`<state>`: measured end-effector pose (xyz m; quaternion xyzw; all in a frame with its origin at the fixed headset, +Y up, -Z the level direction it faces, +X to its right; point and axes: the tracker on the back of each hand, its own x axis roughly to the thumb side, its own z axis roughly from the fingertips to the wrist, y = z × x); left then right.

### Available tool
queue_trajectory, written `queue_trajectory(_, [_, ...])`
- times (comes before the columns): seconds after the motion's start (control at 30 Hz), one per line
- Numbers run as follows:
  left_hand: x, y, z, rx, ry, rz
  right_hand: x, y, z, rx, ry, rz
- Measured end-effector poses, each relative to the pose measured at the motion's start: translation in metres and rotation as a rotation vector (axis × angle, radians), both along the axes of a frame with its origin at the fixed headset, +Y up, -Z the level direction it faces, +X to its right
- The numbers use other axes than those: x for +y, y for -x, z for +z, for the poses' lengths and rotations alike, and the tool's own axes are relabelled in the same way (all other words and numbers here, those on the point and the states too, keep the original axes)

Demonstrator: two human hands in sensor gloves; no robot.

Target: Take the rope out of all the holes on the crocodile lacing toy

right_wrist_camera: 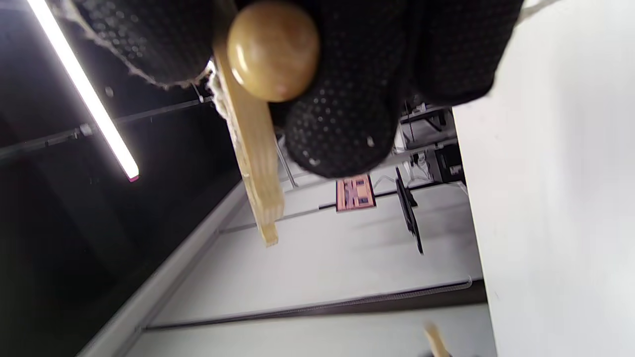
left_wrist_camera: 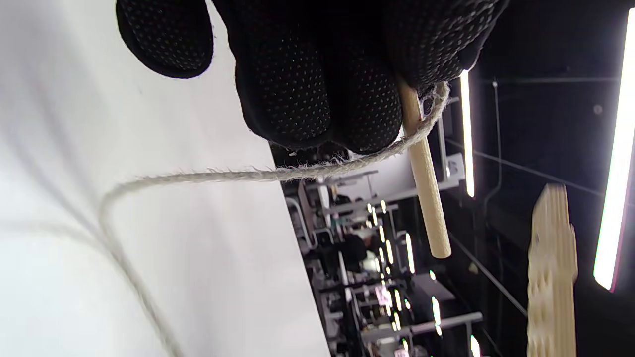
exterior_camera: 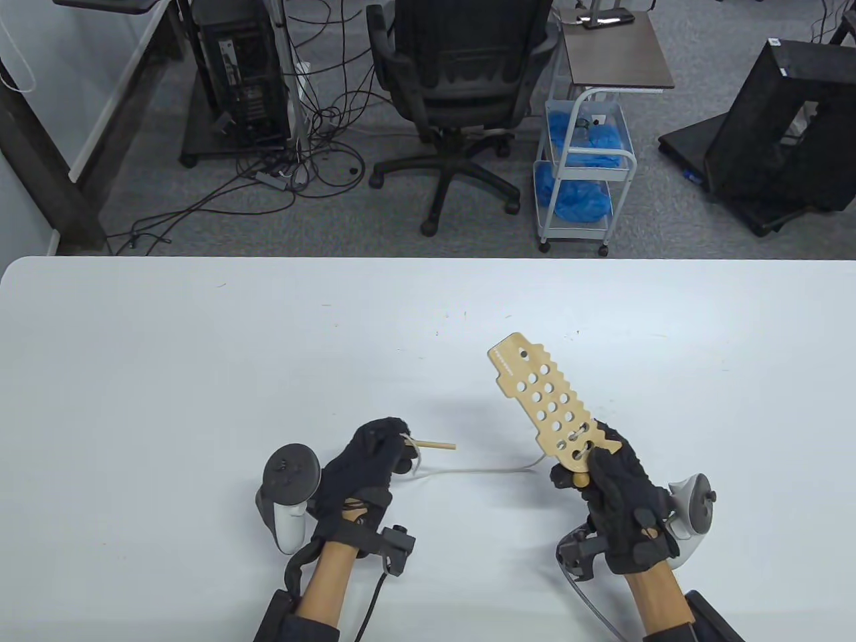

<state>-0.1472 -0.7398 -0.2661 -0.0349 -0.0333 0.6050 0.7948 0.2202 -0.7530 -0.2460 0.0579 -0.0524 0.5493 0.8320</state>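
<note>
- White table (exterior_camera: 200,374), smooth matte top; far edge runs across mid-frame, corners rounded. Wide bare surface to the left and beyond both hands; only faint specks and scuffs.
- Past the far edge, on grey carpet: black office chair (exterior_camera: 461,87), small white cart (exterior_camera: 582,167) with blue material on its shelves, a computer tower (exterior_camera: 244,73) with loose cables.
- Crocodile lacing toy (exterior_camera: 545,404): flat pale plywood board, toothed along one edge, rows of round holes. Held above the near-right part of the table, free end angled up and away to the left. Most holes show open; rope is visible only at the holes next to the grip.
- Right hand (exterior_camera: 612,485), black dotted-grip glove, fingers wrapped on the board's lower end. Right wrist view shows the board edge-on and a round, glossy wooden knob (right_wrist_camera: 273,49) among the fingers.
- Rope (exterior_camera: 481,471): thin, off-white, fuzzy twine. Runs from the board's gripped end leftward, sagging low over the table, up to the left hand.
- Left hand (exterior_camera: 371,461), same glove, fingers curled; pinches a plain wooden dowel tip (exterior_camera: 436,445) at the rope's end, pointing right.
- Hands well apart, joined only by the rope.
</note>
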Motion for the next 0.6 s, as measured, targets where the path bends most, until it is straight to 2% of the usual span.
queue_trajectory(0.17, [-0.002, -0.021, 0.003, -0.096, 0.003, 0.036, -0.001, 0.020, 0.000, 0.129, -0.047, 0.060])
queue_trajectory(0.3, [-0.004, -0.027, 0.004, -0.147, 0.010, 0.096, -0.002, 0.034, 0.002, 0.214, -0.062, 0.086])
queue_trajectory(0.6, [-0.009, -0.036, 0.000, -0.324, 0.051, 0.206, -0.004, 0.047, 0.004, 0.293, -0.066, 0.143])
